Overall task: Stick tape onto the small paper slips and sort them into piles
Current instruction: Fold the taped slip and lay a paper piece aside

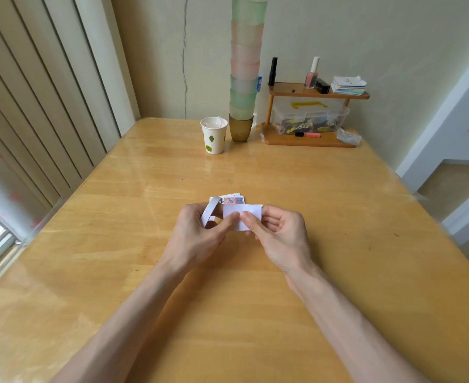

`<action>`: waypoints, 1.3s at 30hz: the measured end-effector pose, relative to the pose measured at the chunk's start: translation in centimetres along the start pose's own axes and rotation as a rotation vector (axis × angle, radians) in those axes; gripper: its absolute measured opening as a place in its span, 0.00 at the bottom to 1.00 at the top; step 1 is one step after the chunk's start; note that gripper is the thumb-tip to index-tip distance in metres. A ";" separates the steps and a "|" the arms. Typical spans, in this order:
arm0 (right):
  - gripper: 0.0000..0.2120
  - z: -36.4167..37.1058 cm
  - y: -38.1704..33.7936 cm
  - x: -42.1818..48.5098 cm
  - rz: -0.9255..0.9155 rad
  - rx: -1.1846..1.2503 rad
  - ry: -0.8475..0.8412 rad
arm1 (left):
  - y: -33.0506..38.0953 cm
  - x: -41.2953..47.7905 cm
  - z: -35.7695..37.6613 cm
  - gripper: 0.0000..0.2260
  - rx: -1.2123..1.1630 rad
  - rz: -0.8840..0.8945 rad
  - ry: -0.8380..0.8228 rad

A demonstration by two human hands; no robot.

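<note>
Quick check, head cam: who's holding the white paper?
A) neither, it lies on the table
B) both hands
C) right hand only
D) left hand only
B: the left hand and the right hand both pinch the white paper, with their thumbs side by side on its near face.

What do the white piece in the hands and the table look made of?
The white piece, pinched by the left hand and right hand, looks like thin matte paper or tape backing, I cannot tell which: it curls into a loop at its left end. The table looks like varnished wood: visible grain and glossy reflections.
</note>
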State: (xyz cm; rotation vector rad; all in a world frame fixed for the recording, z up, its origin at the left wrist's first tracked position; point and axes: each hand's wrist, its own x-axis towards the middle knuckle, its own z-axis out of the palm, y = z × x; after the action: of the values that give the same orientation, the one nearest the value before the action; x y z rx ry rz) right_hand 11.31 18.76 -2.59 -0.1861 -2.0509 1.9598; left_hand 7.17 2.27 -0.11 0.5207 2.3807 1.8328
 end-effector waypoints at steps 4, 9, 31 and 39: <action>0.08 0.4 0.1 -0.2 -0.026 -0.016 -0.002 | 0.1 0.0 -0.1 0.11 -0.014 -0.009 0.007; 0.07 0.3 0.0 -0.3 -0.004 0.031 -0.019 | 0.1 -0.2 -0.2 0.11 -0.025 -0.011 0.004; 0.08 0.0 0.0 0.0 0.003 0.037 0.037 | -0.5 0.1 0.1 0.07 -0.042 0.005 -0.002; 0.08 0.1 -0.6 -0.3 0.030 0.092 0.022 | -0.9 0.2 0.1 0.07 -0.056 0.033 0.031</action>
State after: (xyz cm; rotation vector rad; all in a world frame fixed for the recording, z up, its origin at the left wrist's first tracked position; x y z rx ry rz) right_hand 11.63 18.54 -2.05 -0.2184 -1.9501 2.0554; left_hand 6.88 2.27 -0.95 0.5328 2.3467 1.9284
